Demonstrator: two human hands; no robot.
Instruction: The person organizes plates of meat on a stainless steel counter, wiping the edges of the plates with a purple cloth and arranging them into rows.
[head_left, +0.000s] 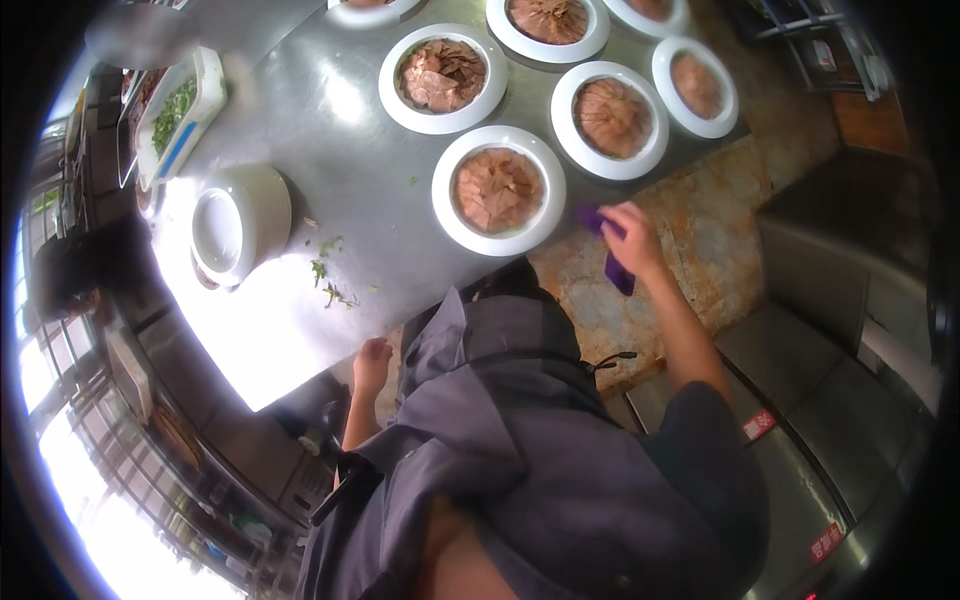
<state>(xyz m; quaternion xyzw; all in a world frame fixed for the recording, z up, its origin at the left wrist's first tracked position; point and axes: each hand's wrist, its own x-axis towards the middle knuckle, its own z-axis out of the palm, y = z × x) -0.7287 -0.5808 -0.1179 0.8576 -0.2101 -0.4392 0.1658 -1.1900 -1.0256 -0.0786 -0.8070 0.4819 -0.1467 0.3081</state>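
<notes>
My right hand (634, 238) holds a purple cloth (619, 273) by the front edge of the steel table (390, 292). The cloth hangs below the fingers and part of it shows beyond them. Just left of that hand a white plate (444, 217) bears sliced meat (499, 190) fanned in a round. Several more white plates of sliced meat stand farther back, one of them (562, 142) close behind the hand. My left hand (372, 365) hangs beside the apron at the table's near edge, fingers curled; whether it holds anything cannot be told.
A stack of white dishes (271, 214) stands at the table's left. Scraps of green leaves (321, 271) lie beside it. A white tray (214, 86) of chopped greens is at the back left. Dark metal counters or cabinets (806, 345) stand to the right.
</notes>
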